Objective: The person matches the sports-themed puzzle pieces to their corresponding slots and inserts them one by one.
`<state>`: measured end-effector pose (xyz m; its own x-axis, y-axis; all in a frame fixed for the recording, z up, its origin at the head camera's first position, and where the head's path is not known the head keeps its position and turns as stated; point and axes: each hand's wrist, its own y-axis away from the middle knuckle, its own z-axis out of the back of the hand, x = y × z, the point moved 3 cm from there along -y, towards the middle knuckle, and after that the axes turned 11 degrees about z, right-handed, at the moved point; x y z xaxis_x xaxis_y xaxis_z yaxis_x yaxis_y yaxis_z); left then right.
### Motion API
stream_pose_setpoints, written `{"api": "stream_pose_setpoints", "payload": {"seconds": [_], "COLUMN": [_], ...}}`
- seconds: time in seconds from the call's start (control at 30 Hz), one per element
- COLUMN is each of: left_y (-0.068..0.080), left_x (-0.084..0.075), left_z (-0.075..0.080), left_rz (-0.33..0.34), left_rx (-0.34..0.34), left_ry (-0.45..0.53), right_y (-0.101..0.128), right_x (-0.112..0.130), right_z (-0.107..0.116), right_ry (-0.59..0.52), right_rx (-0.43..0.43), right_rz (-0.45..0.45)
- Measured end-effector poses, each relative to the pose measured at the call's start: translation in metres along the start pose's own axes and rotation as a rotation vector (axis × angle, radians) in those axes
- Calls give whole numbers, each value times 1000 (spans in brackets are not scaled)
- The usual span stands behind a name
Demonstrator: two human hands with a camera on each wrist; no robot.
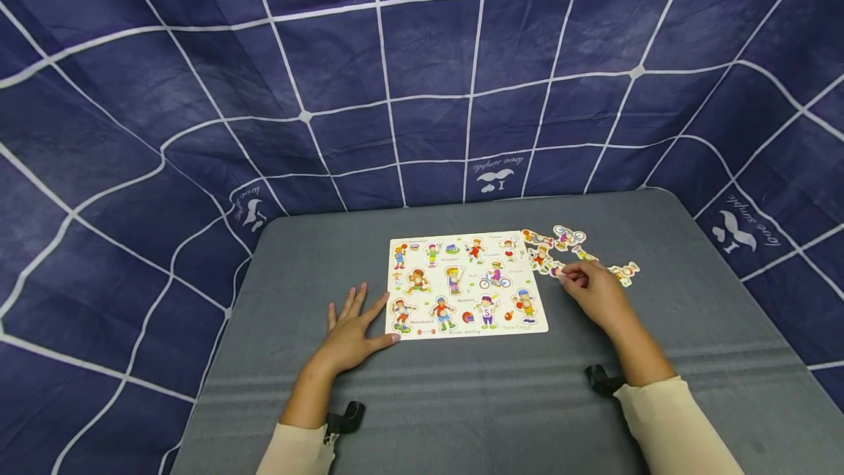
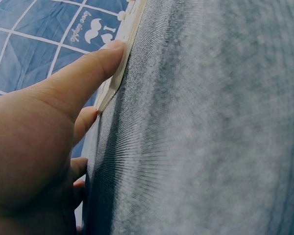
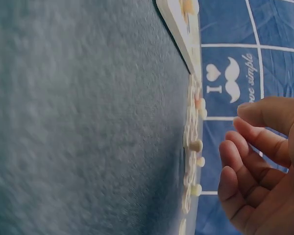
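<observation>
A white wooden puzzle board (image 1: 431, 317) printed with children playing sports lies flat on the grey table. My left hand (image 1: 349, 337) rests at its left side, fingers spread, with the thumb on the lower left corner; the left wrist view shows this thumb (image 2: 100, 61) on the edge. Off the board's right side my right hand (image 1: 596, 295) hovers over loose figure pieces, fingers loosely bent, thumb and index tips close together. No piece shows between them in the right wrist view. Below the fingertips is one small piece (image 1: 556, 270). Small knobs (image 3: 196, 145) stand up from the pieces.
More loose pieces lie beside the board: a cyclist (image 1: 568, 238), a footballer (image 1: 539, 258) and a piece farther right (image 1: 623, 273), partly behind my right hand. A blue curtain (image 1: 428, 130) with white lines hangs around the table (image 1: 461, 402).
</observation>
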<state>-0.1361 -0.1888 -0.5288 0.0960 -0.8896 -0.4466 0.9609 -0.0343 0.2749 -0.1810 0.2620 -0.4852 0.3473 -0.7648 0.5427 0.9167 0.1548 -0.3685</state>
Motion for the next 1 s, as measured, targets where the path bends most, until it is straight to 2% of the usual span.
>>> {"api": "stream_pose_setpoints", "payload": {"seconds": [0.27,0.5,0.8,1.0], "left_y": [1,3,2,1], "left_x": [-1,-1,1,1], "left_z": [2,2,1,0], "left_rz": [-2,-11,7,8], "left_rx": [-9,-26,-4,-4], "left_ry": [7,13,2,1], "right_y": [-7,-12,-18,-21], "right_x": [-10,-16,-20,-24], "right_z": [1,-2,-7,-9], "right_ry": [24,53,86,109], "right_rx": [11,74,152,179], "right_rz": [15,33,4,29]}}
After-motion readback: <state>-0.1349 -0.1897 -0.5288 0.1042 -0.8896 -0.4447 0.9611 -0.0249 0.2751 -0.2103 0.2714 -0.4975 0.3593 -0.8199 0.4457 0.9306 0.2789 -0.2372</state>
